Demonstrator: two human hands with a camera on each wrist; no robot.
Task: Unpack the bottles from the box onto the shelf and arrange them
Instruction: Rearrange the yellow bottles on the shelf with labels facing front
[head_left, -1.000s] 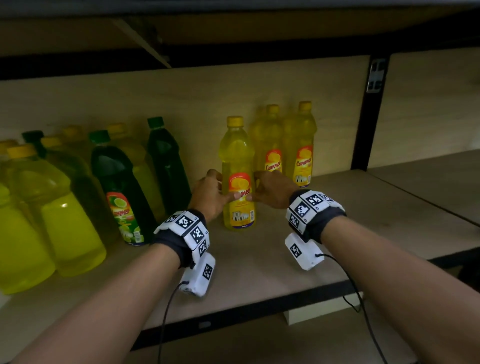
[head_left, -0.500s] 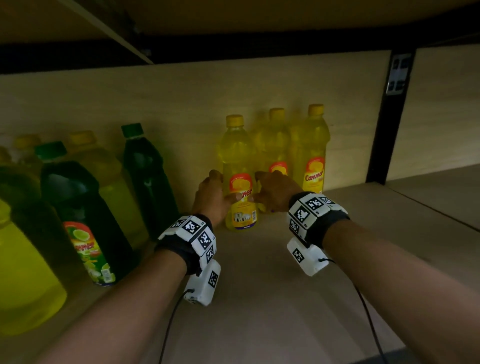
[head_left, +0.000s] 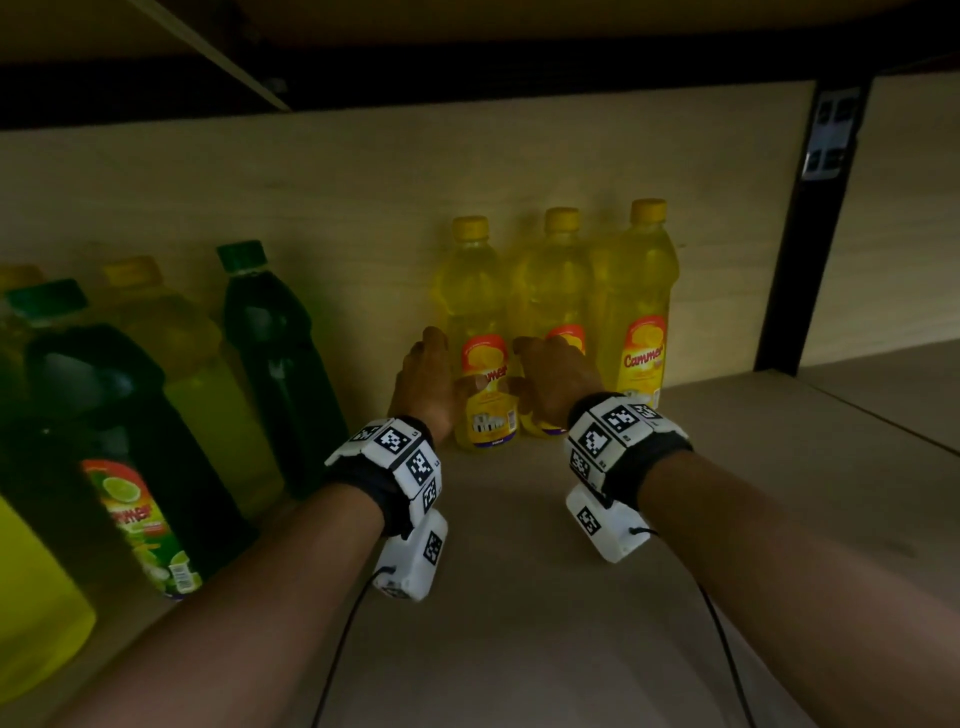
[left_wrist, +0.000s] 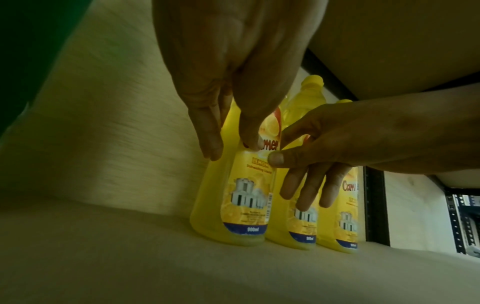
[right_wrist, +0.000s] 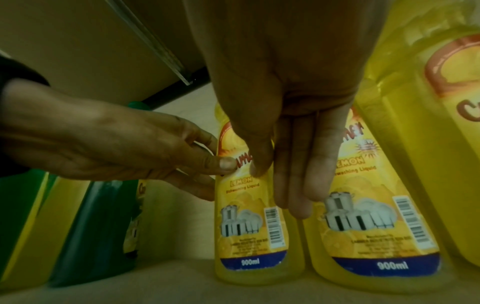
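Against the back panel (head_left: 363, 234) of the shelf (head_left: 519, 649): 3 yellow bottles upright in 1 row, labels forward, close side by side. Holding the leftmost yellow bottle (head_left: 480, 322) with the left hand (head_left: 423, 384), thumb on the front of the label, fingers curled round its left flank. Steadying it from the other side with the right hand (head_left: 556, 379): thumb tip on the same label, fingers straight and hanging down before the gap toward the middle yellow bottle (head_left: 558, 280), gripping nothing. Standing on its base, to judge from both wrist views, just beside the middle one; touching it or not, cannot tell. Rightmost yellow bottle (head_left: 636, 312) untouched, near the black upright (head_left: 800, 260).

Further left on the same board, well apart from the yellow trio: a cluster of larger green and yellow-green bottles (head_left: 270, 353), shelved several deep.

Judging progress: well along, with many bottles out and standing. Current step probably the last nudge of placement, squaring this bottle with its 2 neighbours before letting go. Left to do, as far as can be told: release, then back to the box for more, if needed. No box in any view, so no counting the remainder. Possibly also some tidying of the left-hand cluster, less evenly lined up than the yellow row.
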